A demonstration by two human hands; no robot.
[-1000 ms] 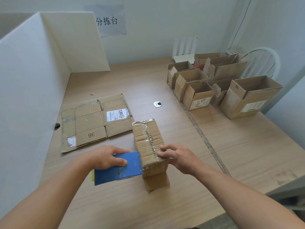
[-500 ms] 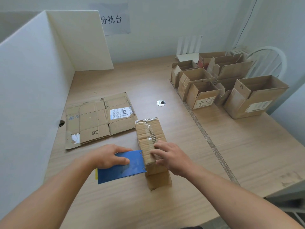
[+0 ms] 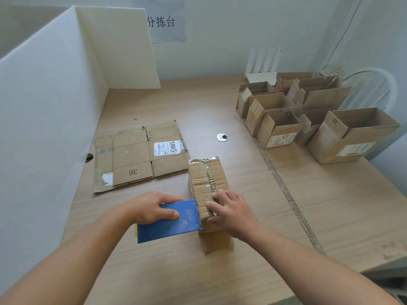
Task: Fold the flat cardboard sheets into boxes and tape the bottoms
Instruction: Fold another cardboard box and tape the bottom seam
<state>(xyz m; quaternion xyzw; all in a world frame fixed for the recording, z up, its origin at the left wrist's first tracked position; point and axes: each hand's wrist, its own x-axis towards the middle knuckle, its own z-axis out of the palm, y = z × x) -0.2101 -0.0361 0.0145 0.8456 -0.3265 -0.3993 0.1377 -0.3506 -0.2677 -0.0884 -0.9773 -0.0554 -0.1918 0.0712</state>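
The box [image 3: 207, 179] stands at 6 o'clock on the counter [image 3: 319, 212]. The left hand [image 3: 152, 208] grips the tape dispenser [image 3: 174, 223] against its side. The right hand [image 3: 233, 213] presses on its top with straight fingers. A crooked pull could wrinkle the tape.

Level: bright and even, like soft daylight; nothing is blown out.
Source: not in view, direction cannot be told.
Shadows: faint with soft edges, on the table [image 3: 253, 216] at the base of the box [image 3: 208, 179]; open box interiors are darker.
Glare: crinkled sheen on the tape at the box's far end, bright ring on the grommet [image 3: 222, 137], dull sheen on the dispenser [image 3: 169, 224].
Focus: centre is sharp, "36" on the sheet [image 3: 136, 159] is readable; forearms [image 3: 66, 271] are slightly soft.
Distortion: wide-angle; the partition [image 3: 44, 106] flares outward and the forearms stretch towards the bottom corners.
Colour: cool bluish cast on the wall [image 3: 220, 40] and partition.
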